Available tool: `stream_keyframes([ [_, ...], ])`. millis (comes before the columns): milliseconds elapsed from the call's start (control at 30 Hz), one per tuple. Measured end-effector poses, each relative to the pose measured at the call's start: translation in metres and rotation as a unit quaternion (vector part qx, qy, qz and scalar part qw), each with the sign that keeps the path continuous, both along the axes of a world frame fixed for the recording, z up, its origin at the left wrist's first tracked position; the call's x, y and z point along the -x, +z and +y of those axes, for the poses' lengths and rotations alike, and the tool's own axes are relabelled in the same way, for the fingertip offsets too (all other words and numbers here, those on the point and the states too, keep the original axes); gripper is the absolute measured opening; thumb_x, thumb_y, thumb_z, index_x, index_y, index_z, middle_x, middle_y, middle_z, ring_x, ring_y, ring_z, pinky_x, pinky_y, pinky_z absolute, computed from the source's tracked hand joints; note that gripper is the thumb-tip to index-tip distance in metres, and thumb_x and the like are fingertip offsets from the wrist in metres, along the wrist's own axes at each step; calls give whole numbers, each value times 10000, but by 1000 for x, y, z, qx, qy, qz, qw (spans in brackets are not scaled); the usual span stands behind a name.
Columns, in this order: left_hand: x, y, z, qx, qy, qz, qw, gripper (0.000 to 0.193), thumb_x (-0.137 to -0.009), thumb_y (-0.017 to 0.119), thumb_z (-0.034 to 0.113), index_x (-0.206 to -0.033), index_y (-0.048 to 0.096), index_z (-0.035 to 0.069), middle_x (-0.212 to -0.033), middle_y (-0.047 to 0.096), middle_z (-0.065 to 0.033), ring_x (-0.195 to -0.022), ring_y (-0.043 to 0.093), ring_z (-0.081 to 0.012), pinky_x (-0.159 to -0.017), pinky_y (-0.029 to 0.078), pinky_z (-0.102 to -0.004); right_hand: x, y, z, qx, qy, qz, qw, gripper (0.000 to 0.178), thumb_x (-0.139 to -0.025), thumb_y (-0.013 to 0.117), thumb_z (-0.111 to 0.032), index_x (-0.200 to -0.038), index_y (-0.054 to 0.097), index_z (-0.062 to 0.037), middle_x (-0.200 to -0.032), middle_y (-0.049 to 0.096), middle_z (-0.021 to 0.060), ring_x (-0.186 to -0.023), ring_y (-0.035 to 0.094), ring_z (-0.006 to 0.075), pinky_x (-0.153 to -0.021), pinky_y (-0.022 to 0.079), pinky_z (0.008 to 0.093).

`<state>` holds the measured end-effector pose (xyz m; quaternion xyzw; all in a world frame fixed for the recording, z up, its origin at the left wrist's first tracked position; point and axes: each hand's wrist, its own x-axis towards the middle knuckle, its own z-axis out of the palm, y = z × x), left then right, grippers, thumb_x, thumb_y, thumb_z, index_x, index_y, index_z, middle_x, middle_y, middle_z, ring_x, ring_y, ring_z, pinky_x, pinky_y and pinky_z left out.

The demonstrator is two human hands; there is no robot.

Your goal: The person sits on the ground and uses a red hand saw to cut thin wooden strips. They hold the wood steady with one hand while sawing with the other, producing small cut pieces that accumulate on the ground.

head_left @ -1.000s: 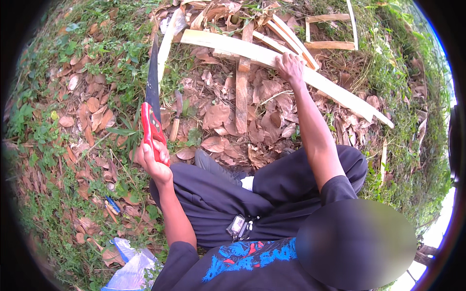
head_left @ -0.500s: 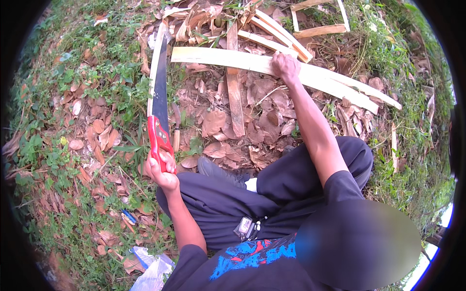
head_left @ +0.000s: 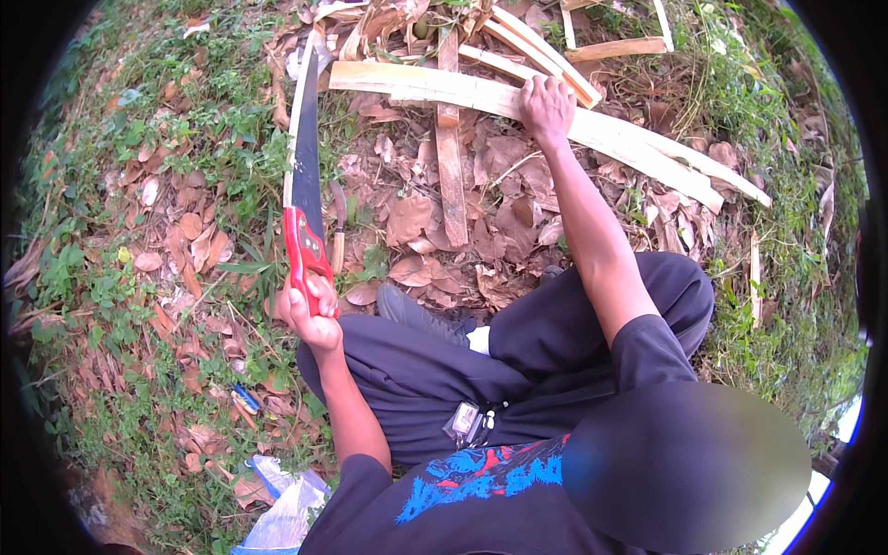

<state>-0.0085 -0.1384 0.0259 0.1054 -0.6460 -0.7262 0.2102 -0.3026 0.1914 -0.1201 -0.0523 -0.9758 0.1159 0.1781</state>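
My left hand (head_left: 313, 309) is wrapped round the red handle of a handsaw (head_left: 305, 166). The dark blade points away from me, clear of the wood. Out ahead, my right hand (head_left: 548, 109) grips two long pale wooden strips (head_left: 430, 85) that lie one against the other. Their right ends fan apart slightly. Beneath them, a narrow wooden piece (head_left: 450, 176) lies lengthwise on the leaves, crossed by the strips. A knife with a wooden handle (head_left: 339, 250) rests on the ground just right of the saw.
More cut strips (head_left: 546, 55) lie beyond my right hand, near a rectangular wooden frame (head_left: 618, 48). Dry leaves and green weeds cover the ground. A blue object (head_left: 245, 398) and a plastic bag (head_left: 287, 513) lie at my left. My crossed legs (head_left: 416, 370) are close below the saw.
The two strips have shifted a little away from me with my right hand, and the second strip's left end now shows below the first. The saw stays in my left hand.
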Motion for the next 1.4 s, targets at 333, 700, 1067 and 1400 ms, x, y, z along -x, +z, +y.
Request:
stream_keyframes([
  [333, 3, 4, 12, -14, -38, 11, 999, 411, -957, 422, 442, -783, 417, 70, -518, 326, 20, -418, 288, -73, -400, 217, -214, -18, -4, 6, -4, -9, 87, 996, 351, -874, 469, -336, -910, 662, -45, -1012, 644, 182, -946, 593, 300, -820, 415, 482],
  [700, 19, -8, 82, -24, -118, -5, 993, 372, -915, 472, 358, -775, 451, 15, -533, 372, -2, -428, 309, -63, -408, 231, -231, -4, 1, -5, -39, -70, -45, 996, 458, -932, 399, -426, -911, 726, -106, -1178, 633, 128, -1127, 551, 287, -919, 399, 477],
  [1067, 54, -45, 128, -57, -150, -50, 986, 271, -864, 446, 239, -696, 434, 26, -527, 396, -8, -443, 344, -62, -419, 255, -225, 22, -1, 6, 47, 119, -221, 967, 622, -1009, 242, -470, -925, 704, -62, -931, 698, 169, -873, 669, 331, -849, 494, 470],
  [1400, 62, -58, 139, -68, -166, -55, 982, 229, -845, 427, 208, -733, 454, 11, -533, 399, -1, -444, 332, -55, -417, 251, -224, 23, -6, 7, 54, 90, -202, 974, 571, -1000, 292, -453, -908, 718, -85, -927, 699, 169, -850, 670, 337, -814, 520, 444],
])
